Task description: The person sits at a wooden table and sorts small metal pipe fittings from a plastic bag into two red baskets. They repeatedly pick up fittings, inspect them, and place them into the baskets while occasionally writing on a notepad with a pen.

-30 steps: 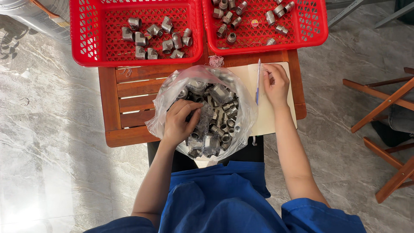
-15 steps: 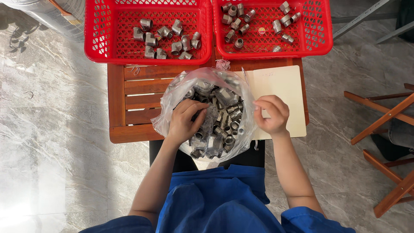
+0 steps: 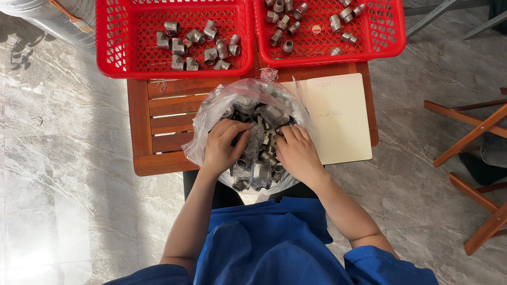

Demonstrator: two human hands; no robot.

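Observation:
A clear plastic bag (image 3: pixel 211 113) full of grey metal pipe fittings (image 3: pixel 257 166) rests at the near edge of a small wooden table (image 3: pixel 158 119). Both hands are inside the bag's mouth. My left hand (image 3: pixel 222 145) lies on the left side of the pile, fingers curled over fittings. My right hand (image 3: pixel 296 153) has its fingers dug into the fittings on the right side. Whether either hand grips a single piece is hidden by the fingers.
Two red plastic baskets (image 3: pixel 113 47) (image 3: pixel 391 31) at the table's far side hold several metal fittings. A cream notebook (image 3: pixel 343 121) with a pen (image 3: pixel 300 95) lies right of the bag. Wooden folding frames (image 3: pixel 475 137) stand on the marble floor at right.
My right hand left the notebook, moved left and went into the bag. My left hand stayed in the fittings.

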